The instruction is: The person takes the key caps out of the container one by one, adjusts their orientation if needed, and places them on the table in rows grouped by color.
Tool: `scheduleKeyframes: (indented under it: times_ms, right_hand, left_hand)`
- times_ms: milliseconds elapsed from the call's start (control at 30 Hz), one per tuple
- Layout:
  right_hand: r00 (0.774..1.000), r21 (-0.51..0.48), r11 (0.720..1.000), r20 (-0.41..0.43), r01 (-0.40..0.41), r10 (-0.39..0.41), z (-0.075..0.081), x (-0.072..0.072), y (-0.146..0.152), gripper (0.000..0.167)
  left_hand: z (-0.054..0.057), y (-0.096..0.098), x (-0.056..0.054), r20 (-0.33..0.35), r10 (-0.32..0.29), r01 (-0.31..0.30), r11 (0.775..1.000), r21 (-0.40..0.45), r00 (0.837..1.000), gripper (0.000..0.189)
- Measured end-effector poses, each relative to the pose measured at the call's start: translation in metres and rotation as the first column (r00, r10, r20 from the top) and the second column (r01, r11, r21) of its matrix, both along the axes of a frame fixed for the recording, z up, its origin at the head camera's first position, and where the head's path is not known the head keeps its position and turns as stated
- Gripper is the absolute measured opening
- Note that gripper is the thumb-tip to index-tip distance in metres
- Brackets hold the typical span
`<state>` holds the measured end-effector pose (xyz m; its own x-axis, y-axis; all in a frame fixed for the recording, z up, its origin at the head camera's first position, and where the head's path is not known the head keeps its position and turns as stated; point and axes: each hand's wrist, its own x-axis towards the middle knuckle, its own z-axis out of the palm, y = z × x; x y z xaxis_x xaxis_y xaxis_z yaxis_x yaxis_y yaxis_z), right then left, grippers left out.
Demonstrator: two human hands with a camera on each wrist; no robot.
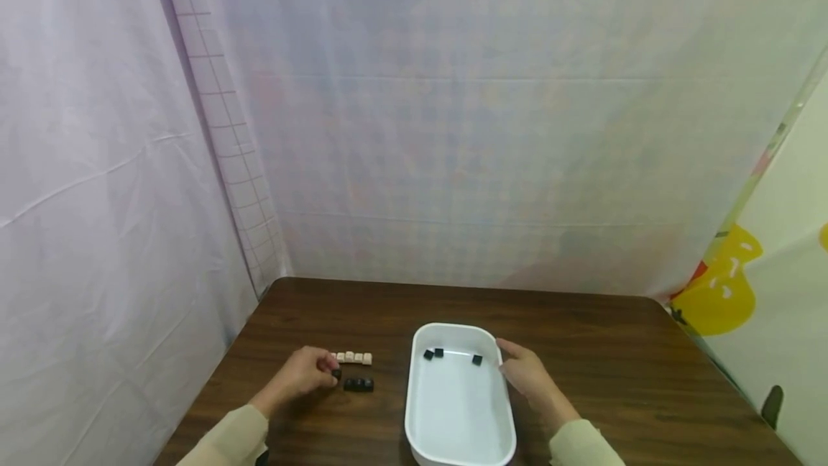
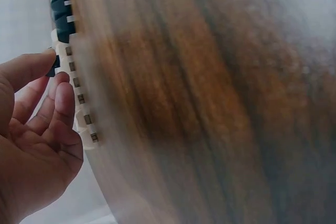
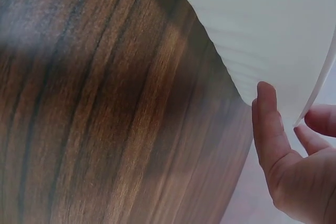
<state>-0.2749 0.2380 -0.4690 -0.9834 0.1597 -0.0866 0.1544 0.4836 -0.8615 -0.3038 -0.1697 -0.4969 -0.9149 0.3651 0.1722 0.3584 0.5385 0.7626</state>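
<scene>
Between thumb and fingertips, my left hand (image 1: 304, 374) pinches a small black keycap (image 2: 55, 65), partly hidden by the fingers. Just beyond that hand runs a row of beige keycaps (image 1: 354, 357), its left end covered by the fingers. A short row of black keycaps (image 1: 359, 384) lies to the hand's right. My right hand (image 1: 529, 378) holds the right rim of a white tray (image 1: 414, 394), thumb at the rim and other fingers against the outer wall in the right wrist view. Inside the tray, near its far end, lie three black keycaps (image 1: 476, 360).
Everything stands on a dark wood-grain table (image 1: 601, 372). Pale curtains (image 1: 485, 164) hang behind its far edge and along the left side. A light panel with yellow balloon shapes (image 1: 718, 300) borders the right.
</scene>
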Motion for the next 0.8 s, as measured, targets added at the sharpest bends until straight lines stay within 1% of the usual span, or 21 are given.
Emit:
scheduleKeyframes:
  times_ms: [100, 233, 567, 800]
  right_hand:
    - [1.000, 0.002, 1.000, 0.011, 0.005, -0.005, 0.001, 0.001, -0.001, 0.059]
    - [1.000, 0.002, 1.000, 0.028, 0.013, -0.013, 0.001, 0.000, -0.001, 0.058]
    - [0.999, 0.006, 0.999, -0.007, 0.031, -0.031, 0.002, 0.003, -0.002, 0.060]
    - [0.999, -0.023, 0.999, -0.019, 0.036, -0.037, -0.001, 0.004, -0.003, 0.060]
  left_hand:
    - [-0.003, 0.001, 0.001, 0.008, -0.008, 0.008, 0.999, -0.033, 1.000, 0.017]
    - [-0.007, 0.001, 0.001, 0.010, -0.018, 0.018, 0.999, -0.049, 1.000, 0.018]
    - [-0.009, 0.003, 0.001, -0.021, -0.031, 0.029, 0.996, -0.079, 0.999, 0.020]
    - [-0.011, 0.004, 0.000, -0.019, -0.035, 0.033, 0.997, -0.076, 0.999, 0.020]
